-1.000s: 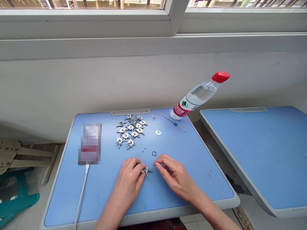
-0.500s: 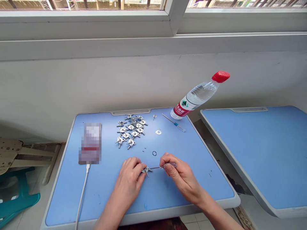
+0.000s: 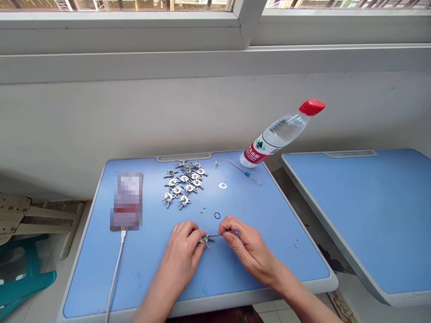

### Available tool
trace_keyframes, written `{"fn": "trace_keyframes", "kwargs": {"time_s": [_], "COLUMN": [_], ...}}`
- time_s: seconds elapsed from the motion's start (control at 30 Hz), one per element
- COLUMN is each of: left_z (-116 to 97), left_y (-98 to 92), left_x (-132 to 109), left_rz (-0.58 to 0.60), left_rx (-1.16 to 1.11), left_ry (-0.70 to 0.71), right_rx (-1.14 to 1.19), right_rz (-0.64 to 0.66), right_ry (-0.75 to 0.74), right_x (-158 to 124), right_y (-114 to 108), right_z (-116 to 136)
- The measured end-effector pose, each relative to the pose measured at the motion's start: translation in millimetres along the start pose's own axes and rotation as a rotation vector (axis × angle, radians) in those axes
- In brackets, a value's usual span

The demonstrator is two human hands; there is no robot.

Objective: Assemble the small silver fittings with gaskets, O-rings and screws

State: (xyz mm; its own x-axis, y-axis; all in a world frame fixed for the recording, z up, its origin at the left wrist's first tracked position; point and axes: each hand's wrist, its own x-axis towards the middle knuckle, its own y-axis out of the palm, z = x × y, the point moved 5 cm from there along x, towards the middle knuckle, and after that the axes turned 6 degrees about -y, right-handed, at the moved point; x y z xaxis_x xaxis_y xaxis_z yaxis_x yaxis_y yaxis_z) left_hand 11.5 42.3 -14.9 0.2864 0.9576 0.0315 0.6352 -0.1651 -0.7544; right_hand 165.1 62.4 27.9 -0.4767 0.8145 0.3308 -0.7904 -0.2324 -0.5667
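Observation:
Near the front of the blue table, my left hand [image 3: 183, 246] is closed on a small silver metal fitting [image 3: 206, 240] with short prongs, partly covered by the fingers. My right hand [image 3: 247, 246] pinches a screwdriver [image 3: 232, 233] with a clear handle; its thin shaft points left and its tip meets the fitting. Just beyond the hands lie a black rubber ring [image 3: 217, 215] and tiny metal bits [image 3: 202, 211]. Farther back are a flat oval metal plate [image 3: 222, 185], a small round metal part [image 3: 217, 163] and a heap of similar fittings [image 3: 185, 181].
A second screwdriver [image 3: 245, 172] with a blue band lies at the back right, beside a red-capped water bottle [image 3: 276, 139]. A blurred-out phone-like slab [image 3: 128, 202] with a white cable [image 3: 116, 273] is on the left. Another blue table [image 3: 370, 215] stands to the right, across a gap.
My right hand has moved left with the screwdriver, bringing it closer to my left hand. The left hand and the fitting have barely moved.

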Motion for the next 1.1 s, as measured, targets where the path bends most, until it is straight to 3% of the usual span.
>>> {"fn": "trace_keyframes", "kwargs": {"time_s": [0.33, 0.6, 0.7, 0.87, 1.1], "left_z": [-1.0, -0.7, -0.7, -0.3, -0.3], "left_y": [-0.6, -0.1, 0.0, 0.4, 1.0], "left_x": [0.0, -0.4, -0.3, -0.4, -0.4], "left_rz": [-0.025, -0.031, -0.03, -0.02, -0.019], "left_rx": [0.01, 0.026, 0.027, 0.019, 0.022], "left_ry": [0.029, 0.024, 0.02, 0.016, 0.021], "right_rx": [-0.092, -0.308, -0.315, -0.319, -0.616], "right_rz": [0.251, 0.107, 0.166, 0.312, 0.215], "right_ry": [-0.005, -0.208, -0.197, -0.04, -0.217], "right_x": [6.1, 5.9, 6.7, 3.2, 10.7], "right_y": [-8.3, -6.7, -8.4, -11.2, -10.3], "right_z": [12.6, 13.6, 16.2, 15.8, 21.8]}}
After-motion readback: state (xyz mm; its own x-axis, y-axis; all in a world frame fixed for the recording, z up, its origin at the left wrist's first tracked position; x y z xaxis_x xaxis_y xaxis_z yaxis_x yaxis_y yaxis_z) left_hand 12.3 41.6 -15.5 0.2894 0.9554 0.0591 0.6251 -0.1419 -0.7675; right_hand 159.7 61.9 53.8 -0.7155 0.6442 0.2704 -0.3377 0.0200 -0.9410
